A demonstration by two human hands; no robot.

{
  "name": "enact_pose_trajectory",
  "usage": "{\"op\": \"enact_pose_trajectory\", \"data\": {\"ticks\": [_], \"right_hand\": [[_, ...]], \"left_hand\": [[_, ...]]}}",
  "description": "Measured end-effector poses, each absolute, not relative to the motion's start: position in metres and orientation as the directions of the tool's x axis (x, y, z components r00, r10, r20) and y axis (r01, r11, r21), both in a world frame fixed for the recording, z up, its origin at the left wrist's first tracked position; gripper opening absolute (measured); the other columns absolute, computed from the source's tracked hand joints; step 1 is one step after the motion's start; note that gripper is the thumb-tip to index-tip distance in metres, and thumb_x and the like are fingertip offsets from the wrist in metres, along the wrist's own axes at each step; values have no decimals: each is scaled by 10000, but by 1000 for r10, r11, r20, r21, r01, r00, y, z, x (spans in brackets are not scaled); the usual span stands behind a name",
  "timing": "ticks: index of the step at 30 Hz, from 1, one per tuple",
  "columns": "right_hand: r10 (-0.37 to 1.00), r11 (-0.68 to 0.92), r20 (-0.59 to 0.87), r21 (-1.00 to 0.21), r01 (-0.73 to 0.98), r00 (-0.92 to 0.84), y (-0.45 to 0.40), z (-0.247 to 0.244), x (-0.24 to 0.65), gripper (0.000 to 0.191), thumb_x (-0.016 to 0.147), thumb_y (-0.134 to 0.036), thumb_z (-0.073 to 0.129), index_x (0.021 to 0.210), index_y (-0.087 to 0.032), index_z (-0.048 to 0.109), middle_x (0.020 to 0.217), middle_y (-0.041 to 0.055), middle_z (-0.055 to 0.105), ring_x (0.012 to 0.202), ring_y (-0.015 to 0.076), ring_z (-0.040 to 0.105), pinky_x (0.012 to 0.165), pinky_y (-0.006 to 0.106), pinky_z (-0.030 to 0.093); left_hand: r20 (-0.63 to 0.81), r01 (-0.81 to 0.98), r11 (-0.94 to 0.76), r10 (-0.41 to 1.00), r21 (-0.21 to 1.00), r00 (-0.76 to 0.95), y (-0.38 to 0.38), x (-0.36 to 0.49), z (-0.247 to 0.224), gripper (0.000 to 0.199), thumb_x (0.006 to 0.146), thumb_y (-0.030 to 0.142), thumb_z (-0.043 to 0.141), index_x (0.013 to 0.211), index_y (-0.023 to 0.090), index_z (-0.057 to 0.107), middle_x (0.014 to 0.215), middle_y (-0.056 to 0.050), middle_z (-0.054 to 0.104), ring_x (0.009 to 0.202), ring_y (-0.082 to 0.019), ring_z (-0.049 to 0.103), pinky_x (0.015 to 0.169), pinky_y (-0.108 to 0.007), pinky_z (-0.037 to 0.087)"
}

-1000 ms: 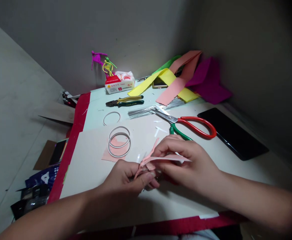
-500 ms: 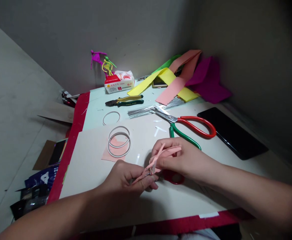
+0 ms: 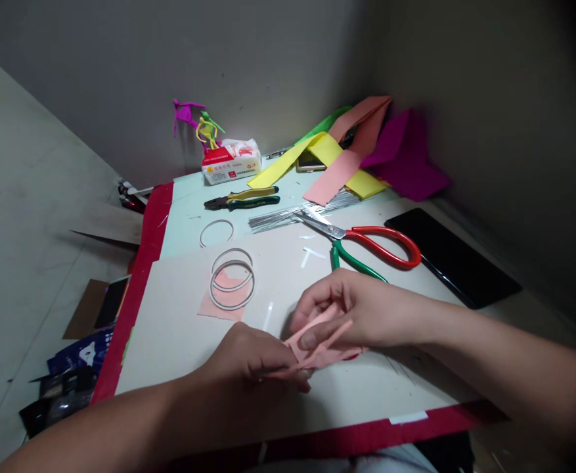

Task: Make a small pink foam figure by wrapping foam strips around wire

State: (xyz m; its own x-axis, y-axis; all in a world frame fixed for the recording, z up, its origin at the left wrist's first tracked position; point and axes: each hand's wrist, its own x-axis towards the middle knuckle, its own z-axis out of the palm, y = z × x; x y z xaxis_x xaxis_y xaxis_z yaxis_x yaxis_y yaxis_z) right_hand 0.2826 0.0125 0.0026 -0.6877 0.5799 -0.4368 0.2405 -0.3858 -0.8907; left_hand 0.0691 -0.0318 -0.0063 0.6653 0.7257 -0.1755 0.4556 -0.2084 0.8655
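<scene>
A small pink figure of folded strips (image 3: 324,348) is held between both hands above the near part of the table. My left hand (image 3: 261,358) pinches its left end. My right hand (image 3: 337,309) grips its upper middle, the thumb lying on the pink material and the fingers curled behind. Beyond my right hand lie the scissors (image 3: 381,243), with one red and one green handle and slightly parted blades. To the upper left of my left hand, two rings (image 3: 232,306) overlap on a flat pink square (image 3: 207,305); a thinner ring (image 3: 202,231) is behind them.
Pliers (image 3: 242,198) and thin wires (image 3: 272,220) lie farther back. Yellow strips (image 3: 288,161), pink strips (image 3: 334,179) and purple material (image 3: 410,161) are at the back right. A black phone-like slab (image 3: 450,256) rests at right. Small figures (image 3: 206,131) stand by a tissue pack (image 3: 232,163).
My right hand has shifted its grip, and its thumb now presses on the pink piece. The pink strips have turned and spread toward the lower right. The whole view has shifted slightly.
</scene>
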Motion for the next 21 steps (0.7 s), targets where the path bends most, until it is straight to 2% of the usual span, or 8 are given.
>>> {"op": "enact_pose_trajectory", "data": {"ticks": [2, 6, 10, 12, 15, 18, 21], "right_hand": [[601, -406, -411, -896, 181, -686, 10, 3, 280, 96, 719, -227, 679, 745, -143, 640, 679, 15, 648, 517, 81, 532, 438, 180, 364], [693, -338, -362, -927, 162, -624, 10, -1, 278, 91, 776, -216, 636, 749, -153, 576, 569, -53, 515, 449, 47, 416, 401, 154, 299], [665, -338, -378, -921, 192, -644, 10, -1, 281, 129, 818, -271, 628, 791, -170, 552, 554, -77, 451, 428, 42, 365, 388, 155, 279], [613, -345, -396, -913, 219, -683, 8, 0, 283, 175, 787, -311, 681, 844, -173, 590, 593, -58, 503, 456, 51, 401, 409, 166, 300], [563, -344, -398, -910, 233, -724, 6, 1, 284, 239, 711, -285, 758, 892, -177, 646, 694, -12, 611, 546, 79, 502, 472, 183, 366], [571, -410, -392, -897, 164, -721, 4, 0, 281, 167, 718, -270, 748, 794, -166, 642, 689, -7, 649, 568, 87, 554, 508, 185, 409], [569, -489, -418, -865, 118, -708, 4, -1, 277, 187, 724, -279, 739, 723, -150, 604, 629, -16, 644, 511, 74, 558, 486, 172, 428]], "left_hand": [[-118, 430, -271, 716, 861, 688, -34, 71, -6, 228, 859, 269, 613, 754, 155, 780, 715, -70, 752, 653, -152, 685, 592, -210, 463], [-46, 390, -346, 695, 853, 717, -34, 76, -5, 328, 895, 278, 540, 683, 145, 753, 625, -83, 711, 595, -151, 646, 547, -231, 433], [-85, 452, -345, 711, 823, 698, -34, 78, -1, 353, 898, 331, 547, 655, 171, 746, 641, -90, 701, 592, -159, 630, 547, -256, 426], [-106, 480, -335, 723, 811, 683, -34, 78, 1, 370, 909, 364, 529, 684, 181, 759, 653, -91, 698, 613, -167, 638, 581, -264, 455], [-89, 474, -328, 741, 817, 666, -35, 78, 3, 353, 908, 377, 529, 731, 191, 771, 657, -77, 691, 606, -166, 640, 604, -270, 487], [38, 405, -404, 745, 820, 666, -35, 78, -2, 277, 887, 326, 570, 726, 206, 761, 631, -52, 682, 640, -172, 654, 706, -299, 522], [230, 308, -539, 713, 784, 662, -33, 76, -10, 205, 866, 241, 603, 705, 213, 727, 618, -14, 678, 644, -154, 656, 860, -350, 514]]}}
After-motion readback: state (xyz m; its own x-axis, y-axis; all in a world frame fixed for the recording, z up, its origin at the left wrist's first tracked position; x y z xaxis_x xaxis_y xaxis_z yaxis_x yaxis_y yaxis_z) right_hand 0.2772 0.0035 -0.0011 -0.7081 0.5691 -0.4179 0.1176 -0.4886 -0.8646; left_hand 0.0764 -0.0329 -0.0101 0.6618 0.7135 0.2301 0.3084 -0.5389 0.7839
